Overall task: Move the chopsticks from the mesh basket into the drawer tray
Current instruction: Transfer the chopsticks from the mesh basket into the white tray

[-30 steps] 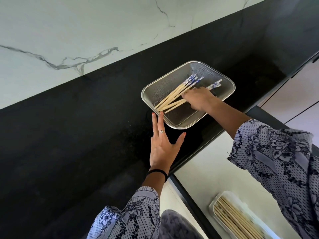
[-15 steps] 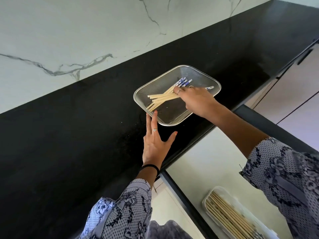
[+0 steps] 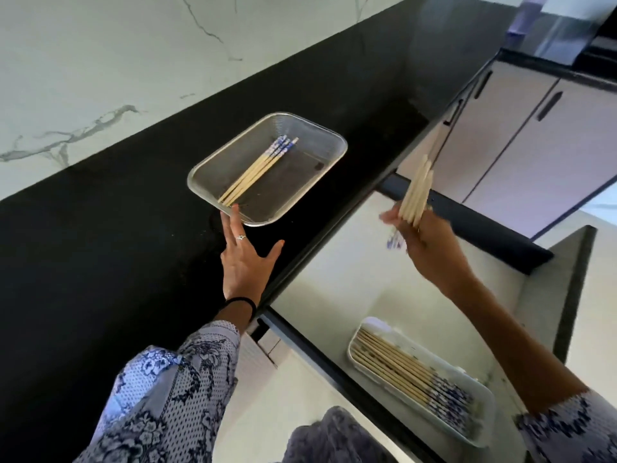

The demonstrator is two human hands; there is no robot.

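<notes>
A metal mesh basket (image 3: 330, 142) sits on the black counter and holds several wooden chopsticks (image 3: 257, 172) with blue-patterned tops. My right hand (image 3: 430, 248) is shut on a small bunch of chopsticks (image 3: 415, 192), held nearly upright over the open drawer, to the right of the basket. My left hand (image 3: 243, 259) lies flat and open on the counter, fingertips touching the basket's near rim. A white drawer tray (image 3: 480, 432) at the lower right of the drawer holds several chopsticks lying side by side.
The black counter (image 3: 100, 245) runs diagonally below a white marble wall (image 3: 100, 61). The open drawer (image 3: 334, 279) has a pale floor and a dark front edge. Pale cabinet doors (image 3: 534, 145) with dark handles stand at the right.
My right hand has lifted a bunch of chopsticks out of the basket and carried it right, over the drawer. My left hand stays on the counter by the basket.
</notes>
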